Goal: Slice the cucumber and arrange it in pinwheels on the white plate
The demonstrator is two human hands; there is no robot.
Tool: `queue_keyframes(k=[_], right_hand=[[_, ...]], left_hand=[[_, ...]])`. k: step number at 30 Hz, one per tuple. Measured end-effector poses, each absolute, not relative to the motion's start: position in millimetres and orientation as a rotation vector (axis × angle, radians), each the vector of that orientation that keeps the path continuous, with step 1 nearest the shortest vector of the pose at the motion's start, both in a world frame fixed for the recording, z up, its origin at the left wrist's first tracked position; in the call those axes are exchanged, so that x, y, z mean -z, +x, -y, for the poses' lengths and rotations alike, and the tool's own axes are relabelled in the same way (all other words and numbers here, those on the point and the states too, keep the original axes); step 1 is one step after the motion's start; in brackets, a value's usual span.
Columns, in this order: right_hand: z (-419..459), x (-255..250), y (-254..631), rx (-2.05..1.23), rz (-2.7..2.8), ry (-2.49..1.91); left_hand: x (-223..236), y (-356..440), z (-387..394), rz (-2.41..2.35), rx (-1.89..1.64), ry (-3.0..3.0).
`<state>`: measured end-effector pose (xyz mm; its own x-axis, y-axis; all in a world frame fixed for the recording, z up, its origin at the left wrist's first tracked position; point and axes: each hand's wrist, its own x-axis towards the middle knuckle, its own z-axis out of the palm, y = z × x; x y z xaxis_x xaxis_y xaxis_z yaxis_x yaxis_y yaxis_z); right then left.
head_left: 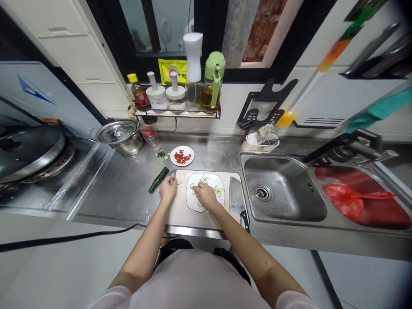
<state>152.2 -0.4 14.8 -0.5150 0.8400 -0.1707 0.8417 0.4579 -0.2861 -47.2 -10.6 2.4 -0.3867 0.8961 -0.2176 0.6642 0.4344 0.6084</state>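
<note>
A white square plate (189, 201) lies on a pale cutting board (175, 216), with cucumber slices (219, 191) set on it in small pinwheel groups. Over the plate's left half is my right hand (206, 196), its fingertips pinched at a cucumber slice (192, 187) by the left rim. My left hand (168, 189) rests at the board's left edge with its fingers curled; whatever is in them is too small to make out. Just right of it are a few loose slices (179, 182) on the board. A dark green cucumber piece (159, 180) lies left of that hand.
A cleaver (236, 195) lies along the board's right edge, beside the sink (283, 189). Behind the board are a round plate of red pieces (182, 156) and cucumber scraps (162, 154). A steel pot (120, 136) stands back left, below a condiment rack (180, 113).
</note>
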Motion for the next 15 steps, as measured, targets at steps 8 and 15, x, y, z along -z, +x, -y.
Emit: queue_keyframes(k=[8, 15], right_hand=[[2.2, -11.6, 149.4, 0.486, -2.681, 1.527], [3.4, -10.7, 148.5, 0.523, -2.685, 1.543]], left_hand=[[-6.8, -39.7, 8.5, -2.356, -0.381, 1.327], [-5.2, -35.8, 3.8, -2.404, -0.270, 1.371]])
